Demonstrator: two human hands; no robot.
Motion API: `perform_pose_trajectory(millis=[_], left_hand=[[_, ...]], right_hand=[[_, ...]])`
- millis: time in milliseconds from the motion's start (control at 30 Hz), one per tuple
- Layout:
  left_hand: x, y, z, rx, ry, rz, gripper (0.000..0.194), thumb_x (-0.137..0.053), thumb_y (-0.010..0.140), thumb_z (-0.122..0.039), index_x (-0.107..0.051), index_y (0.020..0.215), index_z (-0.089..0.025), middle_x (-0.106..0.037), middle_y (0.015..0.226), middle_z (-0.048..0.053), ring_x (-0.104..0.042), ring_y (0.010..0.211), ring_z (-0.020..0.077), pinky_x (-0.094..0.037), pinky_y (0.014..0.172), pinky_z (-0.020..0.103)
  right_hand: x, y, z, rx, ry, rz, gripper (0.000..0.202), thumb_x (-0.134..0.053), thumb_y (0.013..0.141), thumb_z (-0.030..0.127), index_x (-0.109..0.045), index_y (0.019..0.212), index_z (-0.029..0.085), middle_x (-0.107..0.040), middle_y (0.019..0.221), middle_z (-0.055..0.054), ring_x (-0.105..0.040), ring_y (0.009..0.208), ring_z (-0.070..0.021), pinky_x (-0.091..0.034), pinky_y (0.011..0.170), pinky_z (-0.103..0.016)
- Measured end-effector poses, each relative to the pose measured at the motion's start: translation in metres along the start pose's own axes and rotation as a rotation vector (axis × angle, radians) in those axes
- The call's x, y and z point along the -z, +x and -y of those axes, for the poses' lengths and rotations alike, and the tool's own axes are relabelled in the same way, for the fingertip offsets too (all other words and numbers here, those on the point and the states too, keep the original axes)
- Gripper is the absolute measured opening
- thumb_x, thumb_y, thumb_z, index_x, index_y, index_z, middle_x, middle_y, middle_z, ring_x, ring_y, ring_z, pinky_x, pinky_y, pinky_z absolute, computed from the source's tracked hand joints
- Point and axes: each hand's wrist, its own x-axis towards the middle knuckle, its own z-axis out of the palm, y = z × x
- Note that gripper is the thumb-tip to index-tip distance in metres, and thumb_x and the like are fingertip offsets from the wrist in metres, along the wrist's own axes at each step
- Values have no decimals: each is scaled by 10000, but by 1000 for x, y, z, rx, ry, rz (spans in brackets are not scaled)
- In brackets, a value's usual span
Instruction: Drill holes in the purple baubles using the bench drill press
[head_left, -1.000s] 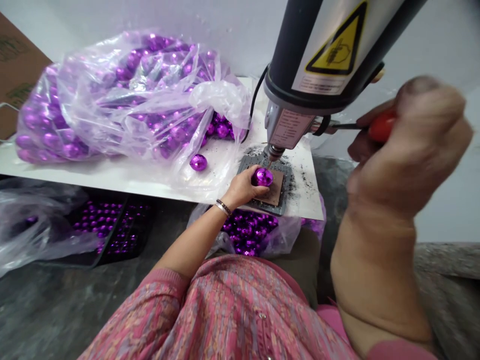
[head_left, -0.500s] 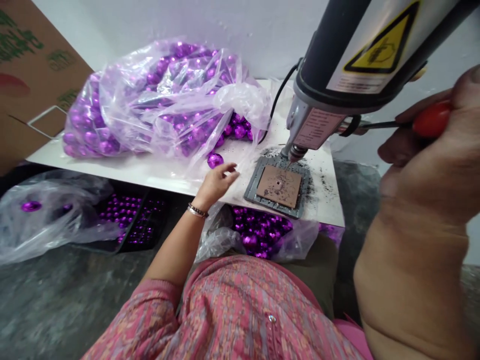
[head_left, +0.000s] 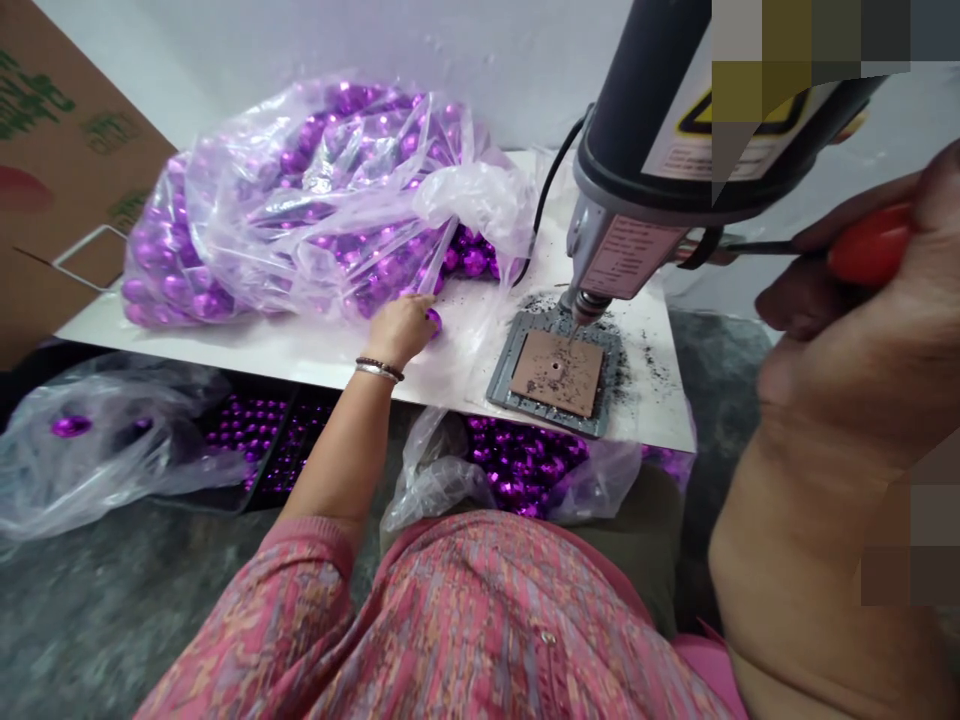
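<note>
My left hand is closed around a shiny purple ball at the front of the white table, beside a large clear bag full of purple balls. Part of the ball shows past the fingers. At the right, my right hand grips the red knob of the drill press lever. The drill press has its chuck above a brown square plate with a small hole, lying on the grey base.
Dark shavings lie around the base. A cardboard box stands at the left. Below the table's front edge are black trays of purple balls, a crumpled plastic bag, and another open bag of purple balls near my lap.
My left hand has moved left and up onto the loose ball, and its fingers have closed. My right hand remains on the red knob.
</note>
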Motion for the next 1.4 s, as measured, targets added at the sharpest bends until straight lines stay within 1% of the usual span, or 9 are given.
perform_pose_trajectory(millis=[67,233,333,467,667,800,933,1200,1400], left_hand=[[-12,3,5,0,93,53,455,-710,825,-131,-758,1272,-196,-729,1362,155,-691,1185,356,-545,1034,454],[-24,1,22,41,13,-24,605,-715,793,-143,-684,1396,-190,-671,1433,185,-684,1206,369,-548,1012,454],[-19,-9,25,-24,-313,5,621,-794,732,-235,-694,1343,-188,-730,1303,138,-690,1152,299,-548,1016,395],[-13,-32,14,-46,-967,58,651,-786,736,-421,-651,1340,-218,-741,1109,70,-697,896,190,-581,821,328],[-18,-54,-23,220,-1443,249,470,-641,897,-589,-649,1173,-209,-739,928,80,-727,821,194,-622,769,347],[-31,-58,-45,268,-1488,399,399,-710,895,-531,-629,1108,-203,-752,962,82,-762,880,198,-642,834,353],[-44,-59,-65,186,-1395,520,546,-869,761,-364,-583,1202,-216,-744,1045,51,-750,807,159,-612,735,292],[-58,-45,-95,4,-980,384,452,-808,815,-330,-643,1198,-155,-679,969,9,-544,634,72,-451,574,205],[-62,-37,-104,5,-885,406,453,-784,823,-312,-652,1228,-158,-696,1011,22,-559,673,88,-452,569,191]], right_hand=[[-1,-1,1,7,-12,1,457,-485,962,534,-473,717,149,-499,657,4,-413,482,-27,-300,474,-236],[-4,-5,3,38,13,-12,438,-482,957,511,-446,707,152,-439,627,12,-396,478,-22,-289,464,-226],[-4,-5,3,9,-7,-6,404,-506,943,495,-452,734,152,-459,650,21,-413,498,-6,-317,481,-189],[-2,-5,0,39,-9,3,423,-480,949,523,-405,751,156,-461,647,22,-404,492,-13,-318,486,-200],[-1,-1,-6,65,37,37,465,-527,915,604,-419,766,177,-457,612,29,-398,475,-40,-317,464,-235],[0,0,-6,72,60,82,594,-561,874,729,-390,764,170,-421,617,38,-377,493,-17,-298,476,-203],[1,-1,-5,86,9,83,610,-532,901,742,-429,804,149,-443,677,29,-380,544,4,-291,521,-179],[-5,23,24,34,-192,140,552,-470,996,550,-411,684,99,-394,624,18,-361,631,42,-276,642,-153],[-8,42,41,-17,-283,207,607,-229,892,696,-321,668,139,-325,629,43,-254,630,93,-238,673,-145]])
